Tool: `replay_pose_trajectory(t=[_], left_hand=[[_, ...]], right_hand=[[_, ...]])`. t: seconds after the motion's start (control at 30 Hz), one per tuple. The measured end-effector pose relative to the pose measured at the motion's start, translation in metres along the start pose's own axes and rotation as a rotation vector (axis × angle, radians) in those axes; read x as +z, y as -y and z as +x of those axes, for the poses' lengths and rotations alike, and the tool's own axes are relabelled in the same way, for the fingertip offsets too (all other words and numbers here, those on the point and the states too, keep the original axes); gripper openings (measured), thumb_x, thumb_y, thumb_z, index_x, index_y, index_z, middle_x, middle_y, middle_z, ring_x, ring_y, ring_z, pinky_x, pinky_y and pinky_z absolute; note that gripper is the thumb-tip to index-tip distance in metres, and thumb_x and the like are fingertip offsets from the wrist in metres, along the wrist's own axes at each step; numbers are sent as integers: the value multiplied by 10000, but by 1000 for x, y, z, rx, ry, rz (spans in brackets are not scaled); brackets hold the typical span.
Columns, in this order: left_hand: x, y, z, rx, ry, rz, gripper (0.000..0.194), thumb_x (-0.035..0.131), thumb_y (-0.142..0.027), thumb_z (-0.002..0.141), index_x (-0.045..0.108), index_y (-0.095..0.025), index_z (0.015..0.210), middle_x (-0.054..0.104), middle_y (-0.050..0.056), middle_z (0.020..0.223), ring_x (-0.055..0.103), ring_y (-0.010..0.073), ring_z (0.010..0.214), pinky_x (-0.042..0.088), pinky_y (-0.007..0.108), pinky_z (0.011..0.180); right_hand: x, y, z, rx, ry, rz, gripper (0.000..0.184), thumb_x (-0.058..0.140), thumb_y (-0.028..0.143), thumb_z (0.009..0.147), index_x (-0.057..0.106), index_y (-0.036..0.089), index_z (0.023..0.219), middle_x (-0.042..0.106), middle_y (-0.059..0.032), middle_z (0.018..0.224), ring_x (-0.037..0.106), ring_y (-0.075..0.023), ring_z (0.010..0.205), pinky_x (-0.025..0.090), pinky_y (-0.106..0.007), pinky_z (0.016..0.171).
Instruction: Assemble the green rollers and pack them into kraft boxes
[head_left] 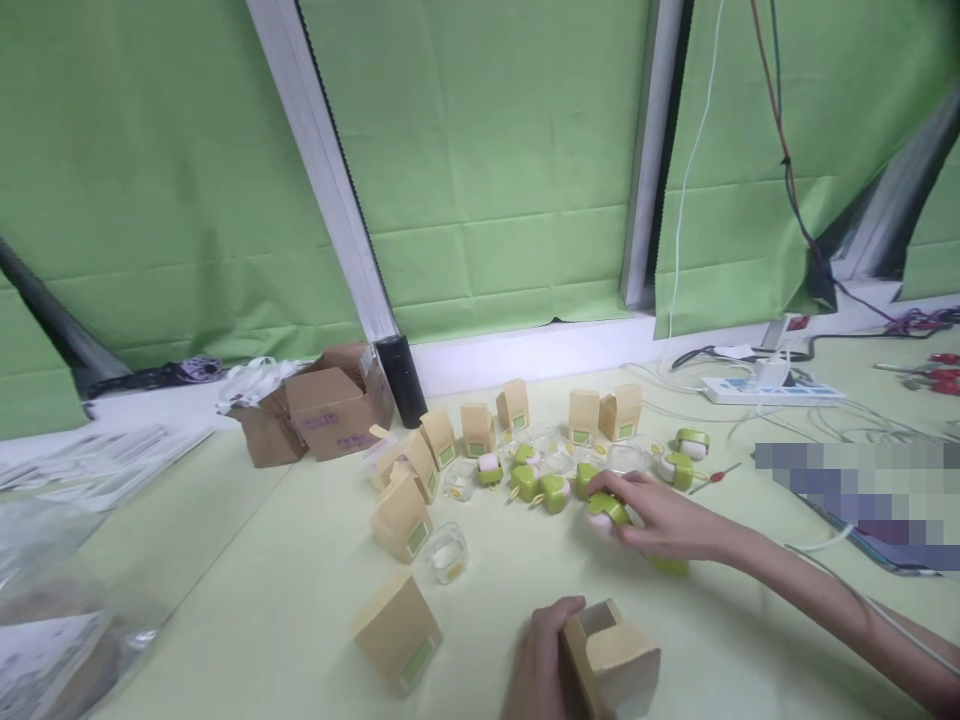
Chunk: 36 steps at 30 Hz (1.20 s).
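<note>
My left hand [546, 655] is closed round the side of a small kraft cardboard box [624, 668] whose top flap is open. Near the middle of the table, my right hand [660, 512] has its fingers and thumb round a small green-and-white rounded gadget [606, 508]. What the gadget is for does not show. Several similar gadgets lie behind it, such as a green one [555, 493] with a loop strap. Another green piece [670, 566] shows partly under my right wrist. A clear plastic case [448, 553] rests left of the group.
Kraft boxes stand around, including one [400, 632] in front left and one [584, 416] at the back. Brown cartons [334, 410] and a black cylinder [402, 380] are by the wall. A power strip [772, 391], cables and a tablet-like device [885, 550] lie right.
</note>
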<state>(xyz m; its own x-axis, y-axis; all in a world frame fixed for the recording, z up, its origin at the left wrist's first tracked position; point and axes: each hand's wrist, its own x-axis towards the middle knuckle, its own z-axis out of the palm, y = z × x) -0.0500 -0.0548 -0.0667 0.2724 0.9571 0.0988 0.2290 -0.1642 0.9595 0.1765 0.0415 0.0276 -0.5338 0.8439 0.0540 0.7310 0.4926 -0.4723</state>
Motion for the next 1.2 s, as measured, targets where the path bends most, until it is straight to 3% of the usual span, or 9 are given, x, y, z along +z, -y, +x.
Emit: replay_pose_trajectory(t=[0.13,0.2,0.3,0.4,0.47,0.57,0.77,0.97,1.2], left_hand=[[-2,0,0,20,62,68,734,630,-90,513,467,-216,1218,549,62,1126,508,254,1038,378,328,909],[-2,1,0,19,70,94,756,633,-80,494,459,-210,1218,542,66,1130,501,259,1038,376,337,903],[-1,2,0,31,73,108,768,644,-77,481,458,-207,1215,532,77,1163,483,275,1075,353,358,935],[1,2,-2,47,68,106,778,617,-62,483,441,-212,1225,517,80,1200,472,275,1097,343,366,953],[1,1,-3,44,69,98,784,600,-56,485,427,-214,1233,508,78,1206,472,270,1094,350,363,948],[1,2,-3,45,89,78,782,596,-59,492,419,-211,1238,508,78,1181,479,270,1081,367,361,934],[-1,1,-5,37,82,85,752,623,-92,525,447,-214,1246,521,78,1195,484,274,1104,357,364,963],[0,-6,-13,13,32,76,768,653,-158,599,398,-209,1322,513,100,1252,484,277,1148,371,357,982],[0,-7,-13,68,7,5,561,608,-217,709,449,-180,1245,491,118,1257,456,264,1181,336,373,1015]], right_hand=[[-1,4,14,-181,215,180,428,549,168,704,500,240,1123,587,-47,1075,546,-244,983,462,-367,805],[-4,5,18,-227,255,266,476,554,131,670,517,250,1130,583,-33,1106,549,-234,1009,462,-363,840],[-8,6,17,-251,142,365,491,574,149,694,535,263,1169,565,-33,1199,515,-244,1118,403,-397,958],[-11,8,14,-155,-47,420,492,611,272,767,499,265,1246,553,-63,1251,493,-258,1163,373,-424,997],[-10,8,12,-78,-106,403,499,642,385,769,513,261,1235,572,-75,1229,524,-269,1116,401,-432,967],[-4,6,10,-69,-68,342,482,659,461,752,563,255,1177,585,-69,1220,545,-273,1084,419,-426,950],[16,-2,8,-143,55,215,461,615,450,785,563,272,1207,589,-61,1186,555,-273,1079,437,-404,918],[18,1,11,-108,69,178,470,588,514,794,562,279,1200,568,-73,1169,568,-287,1034,468,-398,848],[29,1,3,-141,-5,35,470,559,492,827,540,253,1231,595,-81,1173,565,-277,1072,492,-381,832]])
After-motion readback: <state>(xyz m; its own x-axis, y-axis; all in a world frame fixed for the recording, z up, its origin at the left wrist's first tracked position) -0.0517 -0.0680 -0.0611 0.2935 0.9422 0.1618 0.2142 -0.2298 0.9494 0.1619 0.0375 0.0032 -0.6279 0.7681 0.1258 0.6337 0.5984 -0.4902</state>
